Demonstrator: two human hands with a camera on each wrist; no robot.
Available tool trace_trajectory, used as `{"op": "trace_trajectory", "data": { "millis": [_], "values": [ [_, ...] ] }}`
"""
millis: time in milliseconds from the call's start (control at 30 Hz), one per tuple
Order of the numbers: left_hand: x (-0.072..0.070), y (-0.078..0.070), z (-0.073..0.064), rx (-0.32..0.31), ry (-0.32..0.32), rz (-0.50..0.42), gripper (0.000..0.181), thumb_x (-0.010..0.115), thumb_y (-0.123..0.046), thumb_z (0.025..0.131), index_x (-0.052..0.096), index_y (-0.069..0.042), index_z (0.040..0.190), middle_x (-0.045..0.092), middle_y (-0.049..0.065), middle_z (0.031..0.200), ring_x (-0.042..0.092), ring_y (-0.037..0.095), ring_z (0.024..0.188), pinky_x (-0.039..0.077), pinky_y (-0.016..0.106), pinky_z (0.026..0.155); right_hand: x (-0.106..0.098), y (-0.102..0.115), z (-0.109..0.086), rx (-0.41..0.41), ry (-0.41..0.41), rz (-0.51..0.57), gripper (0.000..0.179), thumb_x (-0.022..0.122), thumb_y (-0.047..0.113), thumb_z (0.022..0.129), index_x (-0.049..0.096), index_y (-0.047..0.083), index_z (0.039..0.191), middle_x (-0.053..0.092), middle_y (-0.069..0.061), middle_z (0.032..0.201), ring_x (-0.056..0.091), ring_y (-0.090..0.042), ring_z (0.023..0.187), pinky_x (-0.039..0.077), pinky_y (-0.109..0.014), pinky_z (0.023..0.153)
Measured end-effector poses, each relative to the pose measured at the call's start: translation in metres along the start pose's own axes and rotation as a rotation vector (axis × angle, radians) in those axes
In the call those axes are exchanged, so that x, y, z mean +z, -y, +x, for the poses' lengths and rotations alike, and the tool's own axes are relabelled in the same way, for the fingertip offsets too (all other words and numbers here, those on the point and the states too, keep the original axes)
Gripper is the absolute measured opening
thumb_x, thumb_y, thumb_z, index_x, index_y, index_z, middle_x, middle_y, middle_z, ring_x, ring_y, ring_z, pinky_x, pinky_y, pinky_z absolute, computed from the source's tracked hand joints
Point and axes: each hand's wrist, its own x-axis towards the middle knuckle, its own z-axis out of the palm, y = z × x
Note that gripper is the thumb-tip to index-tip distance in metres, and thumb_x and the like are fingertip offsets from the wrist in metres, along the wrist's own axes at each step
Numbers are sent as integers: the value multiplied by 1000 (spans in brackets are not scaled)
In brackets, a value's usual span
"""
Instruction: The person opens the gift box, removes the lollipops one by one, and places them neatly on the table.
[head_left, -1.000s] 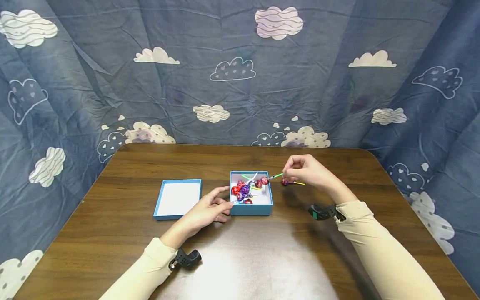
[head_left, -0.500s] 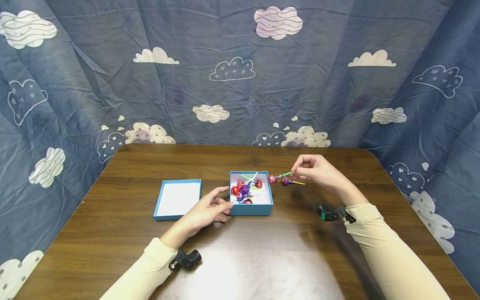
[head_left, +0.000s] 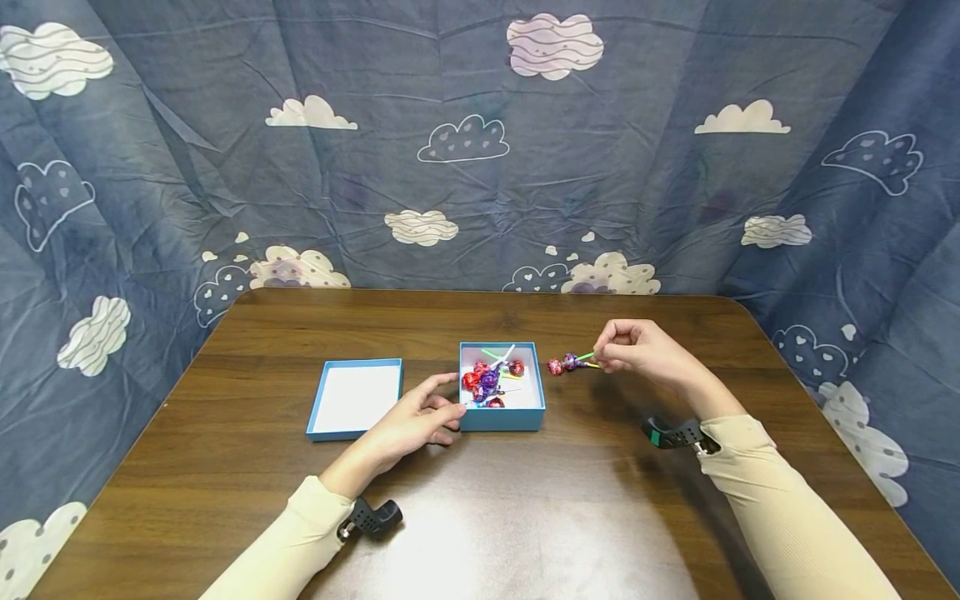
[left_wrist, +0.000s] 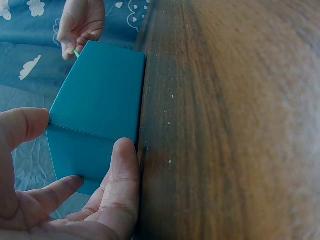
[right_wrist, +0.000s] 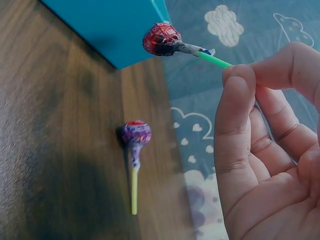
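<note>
Pinched between thumb and forefinger in the right grip [head_left: 643, 357] is the green stick of a red lollipop [right_wrist: 161, 39]; the left grip [head_left: 411, 421], fingers relaxed, is rested against the left wall of the blue box [head_left: 502, 419]. By the brown bench [head_left: 480, 517] the box is carried, with the shallow lid [head_left: 356, 396] placed apart to its left. Wrapped lollipops [head_left: 489, 379] are jumbled inside. Beyond the box's right wall, the red lollipop is held leftward of the right grip, the nearer one; its long axis is pointed head-first toward the box. Beside it on the bench, a purple lollipop [right_wrist: 136, 134] is laid, yellow stick turned away from the box.
</note>
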Motion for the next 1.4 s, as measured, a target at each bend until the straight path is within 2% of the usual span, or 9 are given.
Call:
{"op": "trace_trajectory", "data": {
  "millis": [367,667,1067,1267,1400],
  "values": [
    [0,-1,-1,5,1,-3,67,66,-22,107,36,-7,165,65,17,117,70,21,102,67,35,88,-5,-18,-3,25,29,15,14,59,-5,103,67,2,94,73,4,86,70,-5,80,62,-20,74],
    [-1,-1,-1,4,0,1,67,66,-22,108,36,-7,165,65,17,118,70,21,102,67,36,88,-7,-27,-6,84,2,-7,10,57,-5,99,66,-1,94,73,2,85,69,-6,81,62,-21,74],
    [-1,0,0,0,7,9,67,66,-24,108,35,-7,165,66,19,119,71,22,103,67,36,88,-15,-44,-10,133,4,29,11,57,-2,103,65,1,96,72,3,87,69,-7,82,61,-20,74],
    [0,1,0,6,7,1,67,66,-23,108,35,-6,165,66,19,118,71,21,102,67,36,88,-20,-52,-12,148,10,2,9,58,-1,103,65,0,97,72,2,88,69,-7,82,62,-20,75],
    [0,1,0,11,5,-8,67,66,-22,108,35,-5,164,66,18,116,71,22,103,67,36,88,-22,-55,-13,153,15,-36,8,60,0,103,65,-5,100,72,2,87,68,-6,81,62,-21,74]
  ]
}}
